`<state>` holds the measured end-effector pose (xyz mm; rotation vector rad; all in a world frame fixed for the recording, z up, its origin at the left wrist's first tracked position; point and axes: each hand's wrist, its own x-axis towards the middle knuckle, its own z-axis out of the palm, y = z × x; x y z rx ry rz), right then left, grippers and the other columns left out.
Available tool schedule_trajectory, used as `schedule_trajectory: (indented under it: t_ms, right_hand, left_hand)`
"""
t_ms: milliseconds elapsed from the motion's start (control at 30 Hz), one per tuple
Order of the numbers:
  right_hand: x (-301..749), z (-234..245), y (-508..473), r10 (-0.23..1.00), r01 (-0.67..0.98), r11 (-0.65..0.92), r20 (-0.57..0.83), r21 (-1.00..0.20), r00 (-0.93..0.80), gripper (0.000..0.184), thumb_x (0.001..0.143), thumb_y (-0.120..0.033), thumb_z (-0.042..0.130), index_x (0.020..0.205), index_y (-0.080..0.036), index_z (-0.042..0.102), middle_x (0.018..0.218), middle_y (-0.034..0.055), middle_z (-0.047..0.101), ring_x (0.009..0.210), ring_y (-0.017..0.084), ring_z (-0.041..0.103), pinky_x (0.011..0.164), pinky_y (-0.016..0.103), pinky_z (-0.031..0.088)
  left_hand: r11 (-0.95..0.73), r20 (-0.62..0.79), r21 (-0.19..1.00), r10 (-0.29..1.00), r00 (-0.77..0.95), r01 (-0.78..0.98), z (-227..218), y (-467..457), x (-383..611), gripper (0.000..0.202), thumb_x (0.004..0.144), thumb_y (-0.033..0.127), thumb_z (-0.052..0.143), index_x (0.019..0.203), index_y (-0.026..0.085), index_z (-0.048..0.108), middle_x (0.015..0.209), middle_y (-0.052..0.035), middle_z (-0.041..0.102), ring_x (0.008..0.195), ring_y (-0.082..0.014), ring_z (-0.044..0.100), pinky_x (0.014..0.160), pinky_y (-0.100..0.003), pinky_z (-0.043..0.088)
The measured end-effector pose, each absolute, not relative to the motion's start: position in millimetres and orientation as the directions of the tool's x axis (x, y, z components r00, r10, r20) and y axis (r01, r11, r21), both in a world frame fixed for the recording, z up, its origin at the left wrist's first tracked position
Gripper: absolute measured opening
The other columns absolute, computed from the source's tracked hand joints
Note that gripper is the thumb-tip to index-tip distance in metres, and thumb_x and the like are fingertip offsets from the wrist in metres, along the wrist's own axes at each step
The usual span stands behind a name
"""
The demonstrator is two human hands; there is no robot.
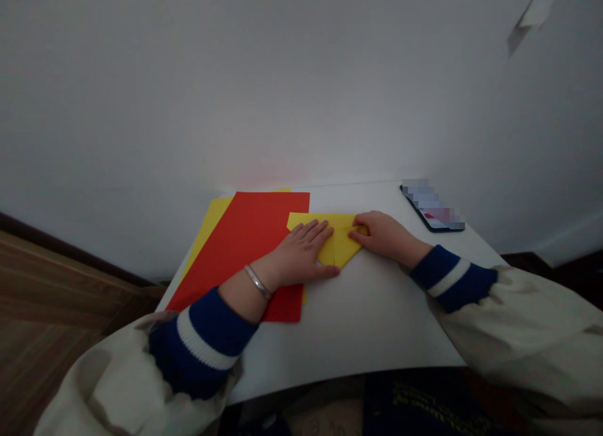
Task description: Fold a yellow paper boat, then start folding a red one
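Note:
A folded piece of yellow paper [342,240] lies on the white table, its lower edges slanting in to a blunt point. My left hand [304,250] rests flat on its left part with the fingers spread, and the thumb reaches along the lower edge. At the right corner, my right hand [374,234] pinches the paper between thumb and fingers. The palm side of both hands is hidden. Under my left wrist, which wears a silver bangle [257,283], lies a sheet of red paper [245,235].
Yellow paper [207,219] sticks out from under the red sheet. A phone [431,207] with a blurred screen lies at the table's back right. The white table [372,323] stands against a pale wall [301,97]. Wooden furniture [61,285] is at the left.

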<state>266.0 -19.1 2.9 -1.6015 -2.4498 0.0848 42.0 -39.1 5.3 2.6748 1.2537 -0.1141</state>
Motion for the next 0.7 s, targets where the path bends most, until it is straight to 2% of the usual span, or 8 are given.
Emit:
schedule_trajectory:
  t_ms: [133, 267, 500, 700]
  right_hand:
    - [265.0, 3.1, -19.3, 0.912, 0.904, 0.403, 0.151, -0.144, -0.382, 0.028, 0.086, -0.039, 0.053, 0.093, -0.016, 0.066, 0.093, 0.0113, 0.069, 0.085, 0.023, 0.061, 0.072, 0.032, 0.041]
    - [264.2, 2.6, -19.4, 0.914, 0.91, 0.397, 0.149, -0.122, -0.378, 0.029, 0.086, -0.039, 0.052, 0.094, -0.016, 0.066, 0.094, 0.0118, 0.069, 0.086, 0.024, 0.061, 0.073, 0.033, 0.042]
    - [263.5, 2.6, -19.7, 0.912, 0.913, 0.398, 0.155, -0.096, -0.381, 0.029, 0.086, -0.039, 0.05, 0.093, -0.015, 0.065, 0.092, 0.0123, 0.069, 0.085, 0.024, 0.06, 0.072, 0.033, 0.041]
    - [264.1, -0.1, -18.6, 0.903, 0.909, 0.407, 0.183, -0.084, -0.388, 0.028, 0.086, -0.039, 0.051, 0.091, -0.015, 0.065, 0.09, 0.0116, 0.069, 0.084, 0.024, 0.06, 0.072, 0.033, 0.041]
  left_hand:
    - [-0.626, -0.119, 0.135, 0.759, 0.639, 0.768, 4.3, -39.7, 42.7, 0.088, 0.084, 0.07, 0.036, 0.148, 0.011, 0.021, 0.156, -0.0136, 0.018, 0.144, -0.0284, 0.011, 0.117, -0.044, 0.012]
    - [-0.624, -0.104, 0.135, 0.764, 0.637, 0.77, 4.4, -39.7, 43.4, 0.088, 0.083, 0.069, 0.042, 0.147, 0.012, 0.024, 0.155, -0.0141, 0.02, 0.144, -0.0294, 0.014, 0.117, -0.044, 0.015]
    - [-0.635, -0.1, 0.117, 0.757, 0.646, 0.763, 8.5, -41.6, 45.2, 0.083, 0.083, 0.067, 0.045, 0.147, 0.016, 0.027, 0.156, -0.0119, 0.019, 0.143, -0.0307, 0.016, 0.116, -0.046, 0.016]
    - [-0.647, -0.084, 0.097, 0.752, 0.654, 0.756, 10.9, -42.3, 45.5, 0.083, 0.083, 0.068, 0.044, 0.146, 0.015, 0.03, 0.155, -0.0124, 0.022, 0.143, -0.0303, 0.018, 0.116, -0.044, 0.017]
